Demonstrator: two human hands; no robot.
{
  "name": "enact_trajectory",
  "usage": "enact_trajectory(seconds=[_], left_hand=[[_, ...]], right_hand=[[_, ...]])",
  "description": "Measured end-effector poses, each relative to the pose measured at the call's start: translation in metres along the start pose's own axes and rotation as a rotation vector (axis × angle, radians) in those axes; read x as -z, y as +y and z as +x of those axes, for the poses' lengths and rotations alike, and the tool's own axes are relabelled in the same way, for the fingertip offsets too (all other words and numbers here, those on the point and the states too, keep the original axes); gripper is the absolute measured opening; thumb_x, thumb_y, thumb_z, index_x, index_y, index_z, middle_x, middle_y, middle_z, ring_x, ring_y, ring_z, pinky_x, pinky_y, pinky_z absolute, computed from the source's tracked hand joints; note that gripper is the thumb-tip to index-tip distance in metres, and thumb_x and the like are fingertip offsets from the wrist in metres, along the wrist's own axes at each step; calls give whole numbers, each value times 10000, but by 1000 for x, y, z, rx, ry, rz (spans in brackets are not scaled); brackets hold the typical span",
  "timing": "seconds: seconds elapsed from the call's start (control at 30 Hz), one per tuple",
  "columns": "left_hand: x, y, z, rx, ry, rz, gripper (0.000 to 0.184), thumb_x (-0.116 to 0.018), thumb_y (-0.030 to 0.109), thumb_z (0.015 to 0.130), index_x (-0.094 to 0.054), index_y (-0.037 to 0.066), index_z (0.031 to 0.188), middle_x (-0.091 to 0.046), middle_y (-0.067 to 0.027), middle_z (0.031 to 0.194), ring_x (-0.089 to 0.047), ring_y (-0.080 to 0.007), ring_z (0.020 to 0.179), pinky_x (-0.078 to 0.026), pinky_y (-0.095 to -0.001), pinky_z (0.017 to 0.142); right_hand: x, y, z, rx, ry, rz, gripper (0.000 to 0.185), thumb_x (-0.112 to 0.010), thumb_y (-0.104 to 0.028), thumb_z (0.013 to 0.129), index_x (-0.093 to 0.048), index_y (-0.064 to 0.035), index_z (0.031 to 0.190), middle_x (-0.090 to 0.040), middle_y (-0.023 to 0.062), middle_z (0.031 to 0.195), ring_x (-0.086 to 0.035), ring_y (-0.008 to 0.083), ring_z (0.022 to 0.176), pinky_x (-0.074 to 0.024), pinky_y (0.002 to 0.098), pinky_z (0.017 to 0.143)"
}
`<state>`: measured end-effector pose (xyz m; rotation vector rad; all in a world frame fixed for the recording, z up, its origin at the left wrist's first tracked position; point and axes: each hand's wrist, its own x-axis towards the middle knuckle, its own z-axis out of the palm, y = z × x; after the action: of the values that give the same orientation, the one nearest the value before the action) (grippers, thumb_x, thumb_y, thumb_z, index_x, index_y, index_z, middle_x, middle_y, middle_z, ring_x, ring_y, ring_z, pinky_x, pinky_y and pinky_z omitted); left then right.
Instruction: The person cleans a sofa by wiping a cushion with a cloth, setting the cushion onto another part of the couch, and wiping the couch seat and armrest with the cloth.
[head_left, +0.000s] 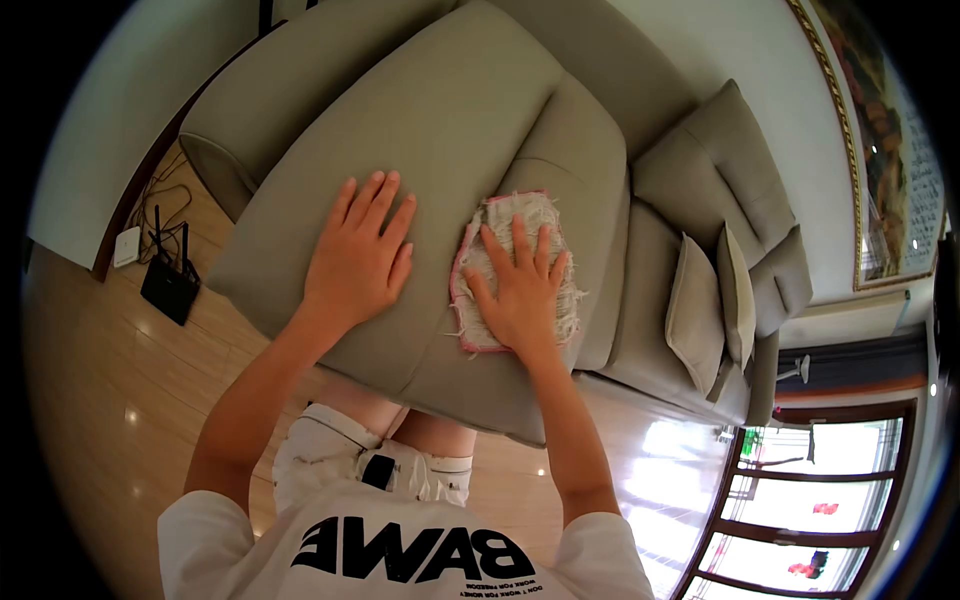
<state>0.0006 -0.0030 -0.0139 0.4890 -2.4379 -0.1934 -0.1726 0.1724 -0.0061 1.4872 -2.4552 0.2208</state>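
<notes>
A beige sofa seat (450, 110) spreads out in front of me. My left hand (360, 250) lies flat on its surface, fingers slightly apart, with nothing under it that shows. To the right, a shaggy whitish cloth with a pink edge (480, 335) rests on the seat near a seam. My right hand (522, 285) presses flat on this cloth with its fingers spread, covering the middle of it. The cloth's fringes stick out around the hand.
More sofa sections with cushions (695, 310) extend to the right. A black router (171, 288), a white box (127, 247) and cables are on the wooden floor at the left. A framed picture (885, 150) hangs at the upper right, above windows (810, 505).
</notes>
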Motion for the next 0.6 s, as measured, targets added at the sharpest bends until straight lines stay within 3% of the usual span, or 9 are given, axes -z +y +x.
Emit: enact_trajectory(seconds=[0.07, 0.33, 0.47, 0.6], left_hand=[[0, 3, -1, 0, -11, 9, 470, -589, 194, 940, -583, 32, 1382, -474, -197, 1536, -431, -350, 1440, -285, -518, 1231], [-4, -4, -1, 12, 31, -23, 469, -604, 210, 917, -608, 50, 1358, -494, -179, 1523, -446, -345, 1428, -307, -505, 1219], [-4, -4, -3, 17, 49, -39, 474, -613, 216, 908, -610, 54, 1353, -499, -175, 1516, -444, -341, 1429, -310, -504, 1217], [-5, -4, -5, 16, 58, -41, 476, -609, 218, 913, -604, 53, 1359, -487, -175, 1526, -437, -341, 1431, -302, -506, 1222]], right_hand=[[-15, 18, 21, -10, -23, 4, 568, -602, -489, 951, -590, -229, 1456, -386, 152, 1629, -226, 446, 1538, -91, 712, 1198], [-61, 49, 117, -147, -78, -188, 612, -541, -378, 907, -574, -83, 1443, -345, 156, 1651, -204, 443, 1545, -67, 726, 1195], [-56, 23, 99, -100, -110, -241, 608, -546, -358, 907, -591, 39, 1365, -376, 189, 1628, -236, 426, 1537, -93, 714, 1198], [-40, -20, 45, -34, -142, -208, 542, -534, -275, 921, -592, 81, 1325, -465, 220, 1547, -298, 416, 1510, -123, 669, 1217]])
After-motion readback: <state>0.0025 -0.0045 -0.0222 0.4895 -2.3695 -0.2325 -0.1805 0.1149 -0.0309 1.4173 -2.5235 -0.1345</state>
